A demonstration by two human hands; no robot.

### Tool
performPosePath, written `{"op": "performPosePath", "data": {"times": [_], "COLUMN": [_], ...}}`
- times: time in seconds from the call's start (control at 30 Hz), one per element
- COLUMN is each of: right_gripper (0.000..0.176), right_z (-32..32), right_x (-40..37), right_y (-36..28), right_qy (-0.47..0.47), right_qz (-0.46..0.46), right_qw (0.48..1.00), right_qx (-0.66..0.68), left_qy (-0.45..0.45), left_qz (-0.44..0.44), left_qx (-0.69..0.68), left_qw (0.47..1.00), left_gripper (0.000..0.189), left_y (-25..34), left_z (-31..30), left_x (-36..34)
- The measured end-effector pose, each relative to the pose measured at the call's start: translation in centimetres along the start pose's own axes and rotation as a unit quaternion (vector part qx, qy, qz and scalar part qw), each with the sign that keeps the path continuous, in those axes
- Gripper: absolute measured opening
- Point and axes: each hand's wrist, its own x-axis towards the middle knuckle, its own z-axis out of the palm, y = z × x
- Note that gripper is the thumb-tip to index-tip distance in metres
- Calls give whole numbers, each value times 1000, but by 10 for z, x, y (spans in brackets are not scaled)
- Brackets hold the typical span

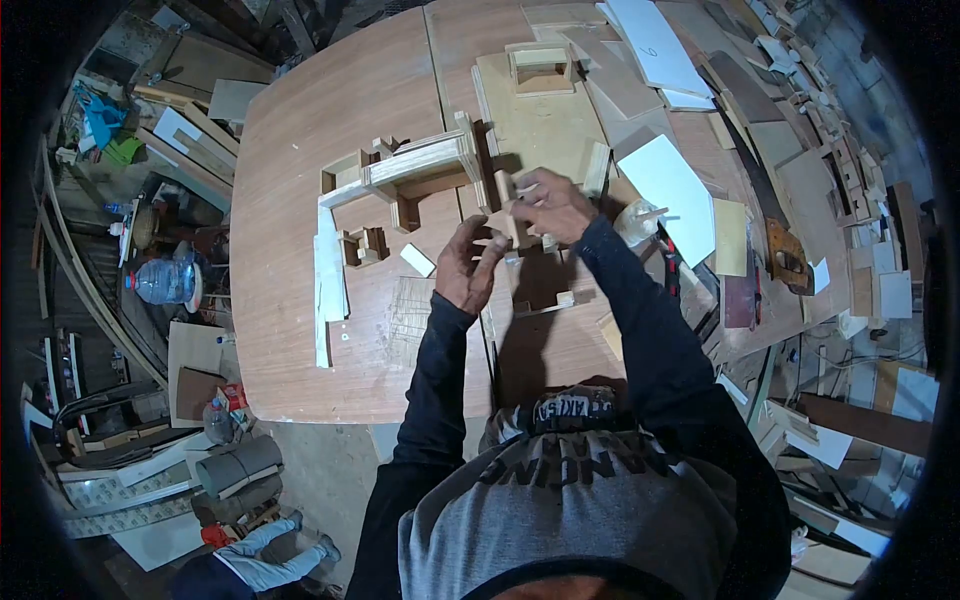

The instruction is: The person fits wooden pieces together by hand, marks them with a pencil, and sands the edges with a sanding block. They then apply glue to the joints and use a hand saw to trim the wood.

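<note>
Both hands meet over the middle of the table around a small light wooden piece (517, 232), possibly several strips joined. My left hand (468, 266) grips its lower left side with bent fingers. My right hand (557, 208) is closed on it from the right, thumb and fingers pinching. Just left of the hands stands a larger wooden frame (420, 165) with open compartments. A small wooden box (362, 247) and a pale block (417, 261) lie nearer the left hand. Beside the right wrist is a whitish bottle (634, 224), perhaps glue.
Long white strips (328, 285) lie at the left. Farther back, a small open wooden box (541, 70) rests on a board (540, 120). White panels (672, 195), a handsaw (790, 258) and offcuts crowd the right. Another person's legs (275, 555) show at lower left.
</note>
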Motion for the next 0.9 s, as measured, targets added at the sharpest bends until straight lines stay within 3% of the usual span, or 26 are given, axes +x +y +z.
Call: {"op": "performPosePath", "data": {"times": [0.07, 0.1, 0.2, 0.3, 0.33, 0.37, 0.43, 0.57, 0.67, 0.73, 0.77, 0.9], "right_gripper": [47, 44, 38, 25, 25, 22, 18, 17, 17, 18, 19, 18], "right_z": [11, 13, 24, 35, 31, 25, 8, -6, -4, -2, -3, -5], "right_x": [-2, -7, -17, -6, -11, -18, -49, -81, -97, -113, -119, -130], "right_y": [-9, -15, -24, 12, 18, 24, -13, 30, 72, 68, 73, 61], "right_qy": [-17, -15, 12, -7, -9, 22, 62, 67, 76, 101, 76, 78], "right_qz": [-58, -71, 0, -144, -144, -131, 0, 41, 36, 76, 118, 162], "right_qw": [996, 995, 1000, 989, 989, 991, 996, 990, 996, 990, 973, 976], "right_qx": [-69, -61, -6, -30, -29, -11, 57, 119, -43, 60, 184, 126], "left_qy": [-32, -6, 10, 49, 51, 56, 58, 8, -45, -32, -31, -54], "left_qz": [15, 48, -11, 18, 17, -17, -40, -89, -66, -104, -94, -94], "left_qx": [134, 168, 205, 254, 255, 288, 327, 400, 431, 404, 413, 449], "left_qw": [990, 985, 979, 966, 966, 956, 942, 912, 899, 908, 905, 887], "left_gripper": [42, 40, 34, 25, 25, 22, 20, 27, 29, 29, 29, 30], "left_y": [12, 1, 22, 8, 2, -4, -24, -82, -84, -90, -92, -109], "left_z": [5, 6, 6, -5, -8, -11, -14, -13, -8, -3, -2, 0], "left_x": [1, 2, -3, -8, -11, -14, -21, -32, -33, -33, -33, -36]}}
